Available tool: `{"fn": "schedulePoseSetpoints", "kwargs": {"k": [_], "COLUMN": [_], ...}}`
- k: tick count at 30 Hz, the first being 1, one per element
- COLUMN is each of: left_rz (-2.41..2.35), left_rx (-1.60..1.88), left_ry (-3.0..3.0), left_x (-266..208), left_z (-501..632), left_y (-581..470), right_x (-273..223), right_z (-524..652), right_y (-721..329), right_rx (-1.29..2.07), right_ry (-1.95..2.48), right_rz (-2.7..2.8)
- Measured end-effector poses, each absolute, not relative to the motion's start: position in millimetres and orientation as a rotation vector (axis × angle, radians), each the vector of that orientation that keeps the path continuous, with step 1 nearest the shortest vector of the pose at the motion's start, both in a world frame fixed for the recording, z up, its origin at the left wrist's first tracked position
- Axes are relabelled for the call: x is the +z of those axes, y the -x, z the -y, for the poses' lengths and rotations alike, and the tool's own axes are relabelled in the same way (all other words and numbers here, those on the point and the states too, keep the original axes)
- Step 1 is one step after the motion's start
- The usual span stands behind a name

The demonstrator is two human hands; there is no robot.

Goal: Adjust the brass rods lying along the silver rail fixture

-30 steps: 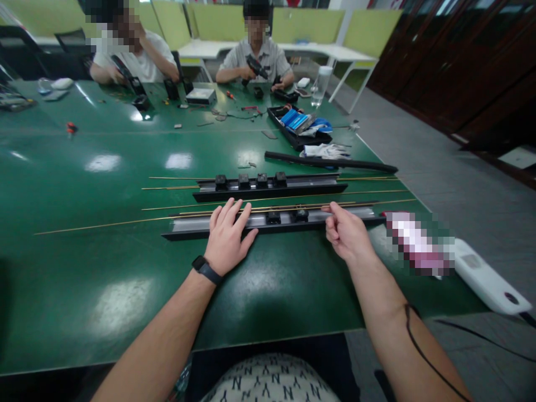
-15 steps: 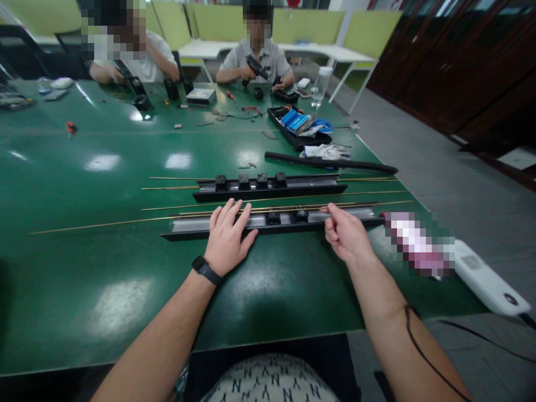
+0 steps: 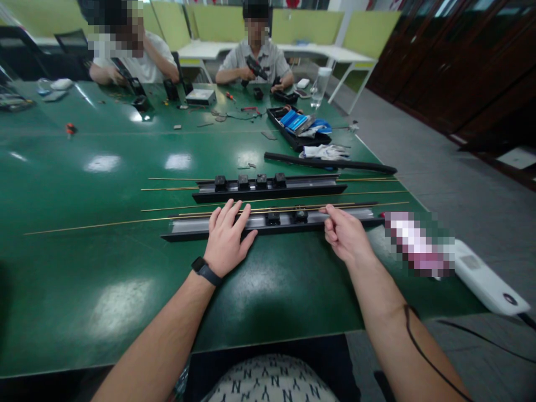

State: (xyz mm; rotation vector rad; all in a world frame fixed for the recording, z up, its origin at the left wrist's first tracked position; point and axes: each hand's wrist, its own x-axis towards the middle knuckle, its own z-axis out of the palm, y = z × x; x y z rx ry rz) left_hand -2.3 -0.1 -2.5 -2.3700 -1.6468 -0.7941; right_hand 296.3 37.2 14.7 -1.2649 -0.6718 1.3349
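A long black channel (image 3: 188, 225) with a pale inner strip lies crosswise on the green table in front of me. My left hand (image 3: 226, 231) rests over its left half, fingers spread. Black blocks (image 3: 273, 218) sit inside the channel between my hands. Pinched in the thumb and index finger of my right hand (image 3: 344, 230) is a thin brass rod (image 3: 100, 225), which runs along the channel, passes my left fingers and sticks far out to the left. Other brass rods (image 3: 368, 195) lie just behind. What my left fingertips touch is hard to make out.
Behind lies a second black channel (image 3: 268, 190) holding several black blocks. Farther back are a black strip (image 3: 335, 163), gloves (image 3: 324, 151) and a black tray (image 3: 280, 124). A white device (image 3: 488, 279) lies at right. Two people sit across the table with tools.
The brass rod has slid slightly to the left, so its left end reaches farther out. Both hands are almost unmoved.
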Motion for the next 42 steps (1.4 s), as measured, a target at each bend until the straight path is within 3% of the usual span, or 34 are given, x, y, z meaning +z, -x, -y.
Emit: {"fn": "schedulePoseSetpoints", "kwargs": {"k": [42], "left_rz": [1.658], "left_rx": [-0.811], "left_ry": [2.38], "left_x": [-2.3], "left_z": [-0.1], "left_y": [2.7], "right_x": [18.1], "right_z": [-36.6], "right_y": [-293.7], "right_rx": [1.298], "right_ry": [1.281], "right_rz": [0.673]}}
